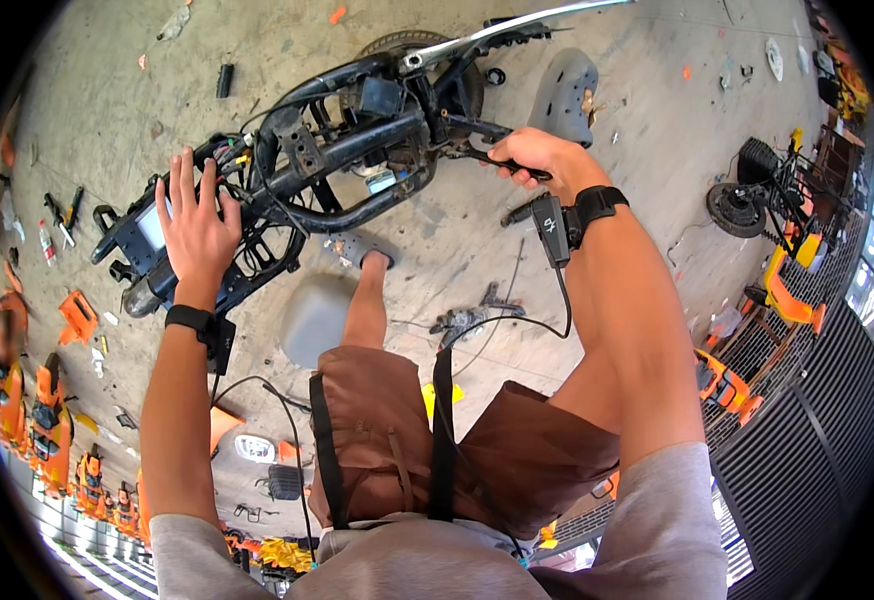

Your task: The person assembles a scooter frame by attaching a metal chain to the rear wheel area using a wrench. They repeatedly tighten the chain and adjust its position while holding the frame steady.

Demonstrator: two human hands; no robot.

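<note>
A black scooter frame (337, 150) lies stripped on the floor, with tubes, cables and a wheel (407, 42) at its far side. My left hand (195, 222) rests over the frame's left end with its fingers spread, next to a pale rectangular panel (150, 226) and loose wiring. My right hand (542, 158) is closed round a slim black-handled tool (517, 167). The tool's tip points left toward the frame's right part; I cannot make out exactly what it touches. A long silver bar (497, 32) reaches over the frame's far right.
A grey clog (565, 98) covers my right foot beyond the hand. Grey plastic seat-like piece (315, 320) lies by my left leg. Pliers (65, 212), an orange part (78, 316) and scraps litter the left floor. Another dismantled scooter (757, 195) stands right; orange scooters (49, 425) line the left.
</note>
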